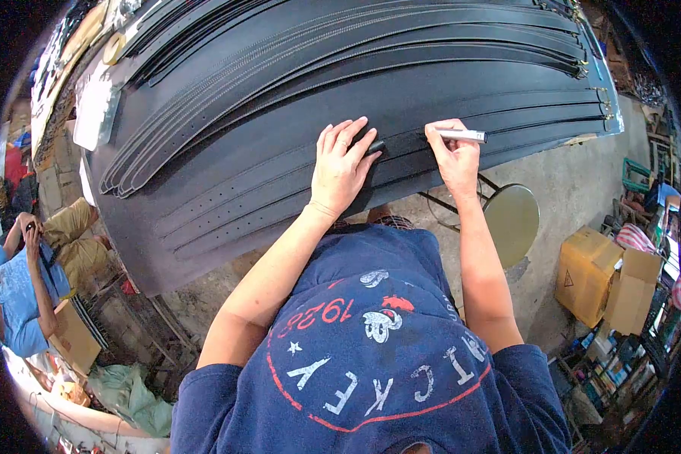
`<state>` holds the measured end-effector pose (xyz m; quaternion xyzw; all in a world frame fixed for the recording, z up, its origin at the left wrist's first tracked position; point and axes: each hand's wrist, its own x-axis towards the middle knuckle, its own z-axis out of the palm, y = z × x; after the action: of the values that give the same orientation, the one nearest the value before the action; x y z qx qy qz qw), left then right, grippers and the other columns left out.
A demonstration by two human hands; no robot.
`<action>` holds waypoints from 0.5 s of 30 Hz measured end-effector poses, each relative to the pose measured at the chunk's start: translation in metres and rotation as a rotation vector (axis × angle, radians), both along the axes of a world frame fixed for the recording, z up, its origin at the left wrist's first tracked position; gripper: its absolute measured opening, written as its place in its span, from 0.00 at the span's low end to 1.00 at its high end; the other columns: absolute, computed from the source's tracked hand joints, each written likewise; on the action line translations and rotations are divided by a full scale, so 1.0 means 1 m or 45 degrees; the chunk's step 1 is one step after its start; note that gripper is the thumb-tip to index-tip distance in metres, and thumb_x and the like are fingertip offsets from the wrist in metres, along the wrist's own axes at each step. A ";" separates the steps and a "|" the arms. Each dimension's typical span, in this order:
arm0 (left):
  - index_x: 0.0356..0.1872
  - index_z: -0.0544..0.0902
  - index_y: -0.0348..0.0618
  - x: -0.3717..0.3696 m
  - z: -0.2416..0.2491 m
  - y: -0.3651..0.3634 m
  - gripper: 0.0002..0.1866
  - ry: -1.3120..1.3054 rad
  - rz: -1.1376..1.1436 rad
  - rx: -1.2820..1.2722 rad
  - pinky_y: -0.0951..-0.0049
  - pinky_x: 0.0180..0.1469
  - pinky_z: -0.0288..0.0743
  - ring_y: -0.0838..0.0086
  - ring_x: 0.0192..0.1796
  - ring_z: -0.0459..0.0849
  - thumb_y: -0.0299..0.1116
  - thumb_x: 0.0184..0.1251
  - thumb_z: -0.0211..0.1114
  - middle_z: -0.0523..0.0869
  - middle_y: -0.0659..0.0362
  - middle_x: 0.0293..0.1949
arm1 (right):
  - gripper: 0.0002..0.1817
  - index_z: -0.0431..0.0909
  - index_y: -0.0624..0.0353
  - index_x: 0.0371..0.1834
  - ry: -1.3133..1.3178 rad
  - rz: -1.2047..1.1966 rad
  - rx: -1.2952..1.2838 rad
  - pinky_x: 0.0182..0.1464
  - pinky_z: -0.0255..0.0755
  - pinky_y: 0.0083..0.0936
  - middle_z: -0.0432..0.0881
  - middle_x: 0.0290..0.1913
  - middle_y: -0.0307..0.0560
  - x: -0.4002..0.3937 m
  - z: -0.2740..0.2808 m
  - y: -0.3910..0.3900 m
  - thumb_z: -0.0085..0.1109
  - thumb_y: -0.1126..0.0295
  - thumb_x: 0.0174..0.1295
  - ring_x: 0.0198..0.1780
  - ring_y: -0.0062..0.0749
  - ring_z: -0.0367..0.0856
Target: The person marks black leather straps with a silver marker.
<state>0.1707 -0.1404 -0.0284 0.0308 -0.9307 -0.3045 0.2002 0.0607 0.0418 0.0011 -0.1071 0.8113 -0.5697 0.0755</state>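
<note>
Several long black belts [280,163] with punched holes at one end and metal buckles at the other lie side by side along the front of the black-covered table [140,250]. My left hand [339,170] rests on them, with its fingers spread forward and a small black cylinder like a pen cap [377,146] between thumb and index finger. To its right, my right hand [454,155] is closed around a silver-white marker pen [465,136]. The pen points left and down at a belt near the front edge; its tip is hard to make out.
More black belts [333,53] lie bunched farther back on the table. A round stool [511,219] stands by the front edge, with cardboard boxes [586,272] on the floor at right. At left sits another person in a blue shirt [23,295]. A tape roll [114,50] lies back left.
</note>
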 end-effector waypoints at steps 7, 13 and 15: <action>0.56 0.82 0.49 0.000 0.001 0.000 0.23 0.007 -0.002 0.002 0.51 0.70 0.63 0.61 0.65 0.75 0.34 0.58 0.72 0.78 0.59 0.63 | 0.05 0.83 0.59 0.32 0.116 0.018 0.076 0.29 0.66 0.17 0.79 0.24 0.32 -0.001 -0.004 -0.001 0.69 0.71 0.61 0.25 0.13 0.69; 0.56 0.82 0.49 0.000 0.000 0.001 0.23 0.007 0.002 -0.001 0.52 0.70 0.63 0.61 0.65 0.75 0.34 0.58 0.72 0.78 0.59 0.62 | 0.07 0.81 0.59 0.29 0.231 -0.015 0.169 0.28 0.65 0.17 0.78 0.23 0.32 0.004 0.003 -0.008 0.70 0.71 0.60 0.24 0.13 0.68; 0.56 0.82 0.49 -0.001 0.000 0.000 0.23 0.011 0.002 0.003 0.52 0.70 0.63 0.61 0.65 0.75 0.34 0.57 0.73 0.78 0.59 0.62 | 0.08 0.81 0.59 0.28 0.269 -0.053 0.181 0.27 0.64 0.17 0.78 0.23 0.33 0.006 0.001 -0.011 0.70 0.71 0.60 0.24 0.13 0.68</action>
<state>0.1701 -0.1399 -0.0286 0.0305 -0.9295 -0.3054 0.2046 0.0669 0.0311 0.0018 -0.1439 0.8552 -0.4977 -0.0148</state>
